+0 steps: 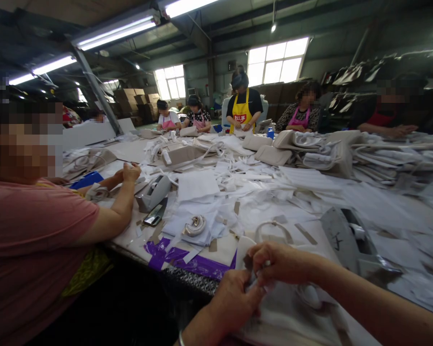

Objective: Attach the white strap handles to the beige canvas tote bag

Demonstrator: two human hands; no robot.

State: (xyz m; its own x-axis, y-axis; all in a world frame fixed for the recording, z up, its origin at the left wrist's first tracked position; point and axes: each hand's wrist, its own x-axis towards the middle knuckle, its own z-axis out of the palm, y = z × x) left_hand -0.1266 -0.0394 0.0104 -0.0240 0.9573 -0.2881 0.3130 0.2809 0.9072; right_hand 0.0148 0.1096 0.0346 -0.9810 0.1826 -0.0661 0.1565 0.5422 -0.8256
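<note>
My left hand (234,300) and my right hand (279,262) meet at the table's near edge, both with fingers closed on a white fabric piece (292,312) that lies in front of me. The fingers pinch the piece at its upper edge, close together. A bracelet shows on my left wrist. Just beyond my hands lies a beige bag with a looped handle (272,226).
A person in a pink top (32,240) sits close on my left, hands near a grey tape dispenser (153,192). Another dispenser (350,240) stands at my right. White paper scraps, a tape roll (195,225) and stacked beige bags (310,149) cover the long table; several workers stand at its far end.
</note>
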